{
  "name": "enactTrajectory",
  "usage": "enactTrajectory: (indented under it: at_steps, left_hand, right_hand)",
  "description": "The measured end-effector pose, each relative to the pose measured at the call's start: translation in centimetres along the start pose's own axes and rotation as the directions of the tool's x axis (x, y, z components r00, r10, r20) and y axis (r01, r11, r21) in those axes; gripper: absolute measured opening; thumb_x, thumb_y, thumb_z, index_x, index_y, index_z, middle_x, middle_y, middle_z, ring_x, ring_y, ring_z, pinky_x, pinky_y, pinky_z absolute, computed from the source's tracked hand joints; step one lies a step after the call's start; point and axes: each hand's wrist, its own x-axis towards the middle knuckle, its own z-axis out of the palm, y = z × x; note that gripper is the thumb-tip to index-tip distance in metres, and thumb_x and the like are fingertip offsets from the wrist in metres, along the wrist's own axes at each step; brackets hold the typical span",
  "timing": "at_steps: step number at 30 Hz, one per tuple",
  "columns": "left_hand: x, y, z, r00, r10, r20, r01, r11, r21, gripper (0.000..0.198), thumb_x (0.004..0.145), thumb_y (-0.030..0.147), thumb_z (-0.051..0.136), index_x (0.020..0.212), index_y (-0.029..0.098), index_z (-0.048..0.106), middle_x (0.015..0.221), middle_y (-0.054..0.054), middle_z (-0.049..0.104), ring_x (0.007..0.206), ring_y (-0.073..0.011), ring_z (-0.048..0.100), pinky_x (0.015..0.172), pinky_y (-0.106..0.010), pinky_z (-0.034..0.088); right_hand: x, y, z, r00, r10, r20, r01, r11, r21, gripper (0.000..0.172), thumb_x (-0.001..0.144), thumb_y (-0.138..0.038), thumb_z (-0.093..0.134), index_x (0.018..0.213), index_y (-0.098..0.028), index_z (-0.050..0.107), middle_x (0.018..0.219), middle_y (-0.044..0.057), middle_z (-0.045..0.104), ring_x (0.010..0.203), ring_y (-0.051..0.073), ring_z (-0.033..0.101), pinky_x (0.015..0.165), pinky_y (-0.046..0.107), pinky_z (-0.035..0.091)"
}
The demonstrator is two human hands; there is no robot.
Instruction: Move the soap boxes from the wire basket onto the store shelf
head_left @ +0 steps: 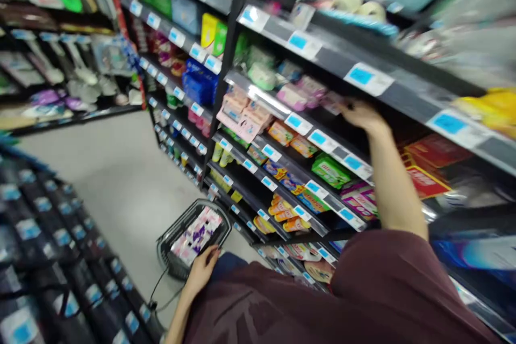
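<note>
On the shelf (278, 110), pink packs (293, 97)

The shirt (282, 301) is maroon — the shopping basket (177, 269) at lower centre black, its contents (197, 236) patched pink, white and purple.

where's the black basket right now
In the head view, the black basket is left of centre in the lower half, close to the left hand, with the product shelves to its right.
</note>
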Motion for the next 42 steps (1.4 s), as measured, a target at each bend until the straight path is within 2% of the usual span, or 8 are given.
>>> enactTrajectory:
  at_steps: [3,6,10,16,22,27,36,42]
  left_hand:
    - [-1.7,-0.6,-0.2,1.0,-0.001,0.03,-0.002,0.996,0.091,0.045,0.093,0.051,0.048,0.116,0.019,0.07,0.117,-0.01,0.077,0.108,-0.0279,0.072,0.103,-0.042,0.052]
    - [-3.1,-2.0,0.1,0.997,-0.029,0.072,0.017,0.989,0.149,0.041,0.096,0.042,0.045,0.118,0.016,0.069,0.116,-0.01,0.077,0.107,-0.0244,0.072,0.099,-0.036,0.054]
    - [-4.7,-4.1,0.7,0.992,-0.08,0.093,0.061,0.979,0.194,0.038,0.096,0.037,0.046,0.119,0.018,0.069,0.113,-0.009,0.077,0.103,-0.0232,0.073,0.096,-0.034,0.054]
    - [-6.3,-6.7,1.2,0.981,-0.102,0.165,0.045,0.946,0.32,0.035,0.092,0.03,0.051,0.119,0.016,0.07,0.118,-0.012,0.075,0.106,-0.0275,0.072,0.099,-0.038,0.052]
    - [-6.5,-8.0,1.5,0.982,-0.096,0.164,0.019,0.909,0.417,0.034,0.092,0.029,0.052,0.119,0.016,0.069,0.124,-0.014,0.071,0.114,-0.0287,0.067,0.105,-0.041,0.049]
    - [-6.1,-7.7,1.8,0.986,-0.075,0.15,-0.002,0.888,0.459,0.037,0.093,0.027,0.051,0.124,0.014,0.064,0.13,-0.016,0.066,0.12,-0.03,0.063,0.108,-0.042,0.047]
    - [-6.4,-9.1,2.0,0.986,-0.131,0.105,0.074,0.9,0.43,0.052,0.093,0.029,0.054,0.142,0.014,0.049,0.142,-0.018,0.059,0.13,-0.0308,0.057,0.113,-0.045,0.043]
    - [-6.5,-11.6,1.3,0.975,-0.218,0.039,0.187,0.905,0.383,0.052,0.09,0.025,0.055,0.141,0.013,0.051,0.135,-0.019,0.062,0.126,-0.0323,0.06,0.111,-0.048,0.044]
  right_hand:
    - [-6.4,-1.5,-0.6,0.968,-0.235,-0.084,0.241,0.968,0.066,0.049,0.096,-0.059,0.047,0.115,-0.025,0.076,0.131,0.016,0.07,0.131,0.025,0.06,0.109,0.049,0.041]
    - [-15.6,-2.7,0.1,0.955,-0.243,-0.171,0.275,0.94,0.201,0.028,0.096,-0.049,0.058,0.121,-0.046,0.07,0.125,0.004,0.073,0.126,0.023,0.063,0.114,0.05,0.041]
    - [-28.8,-3.7,5.5,0.968,-0.157,0.196,0.064,0.91,0.41,0.031,0.088,-0.05,0.061,0.113,-0.069,0.061,0.111,-0.002,0.075,0.109,0.036,0.07,0.098,0.066,0.056]
    - [-45.9,-4.9,14.1,0.649,-0.322,0.69,-0.104,0.86,0.499,0.056,0.087,-0.037,0.054,0.138,-0.061,0.051,0.143,-0.006,0.061,0.134,0.037,0.057,0.114,0.062,0.048]
    - [-58.3,-9.4,14.6,0.585,-0.295,0.755,-0.251,0.82,0.515,0.041,0.093,-0.029,0.052,0.131,-0.037,0.063,0.145,0.007,0.058,0.135,0.031,0.057,0.112,0.059,0.051]
    - [-60.0,-12.1,14.5,0.501,-0.424,0.755,-0.257,0.76,0.597,0.039,0.095,-0.025,0.052,0.131,-0.029,0.064,0.145,0.011,0.057,0.135,0.03,0.056,0.112,0.055,0.051]
    - [-52.5,-8.7,17.8,0.556,-0.339,0.759,-0.176,0.845,0.506,0.039,0.099,-0.031,0.045,0.133,-0.025,0.062,0.13,0.013,0.066,0.126,0.031,0.06,0.114,0.053,0.046]
    - [-51.3,-8.3,22.3,0.505,-0.303,0.808,-0.199,0.87,0.451,0.048,0.097,-0.035,0.045,0.144,-0.025,0.051,0.136,0.013,0.062,0.131,0.032,0.056,0.114,0.054,0.045]
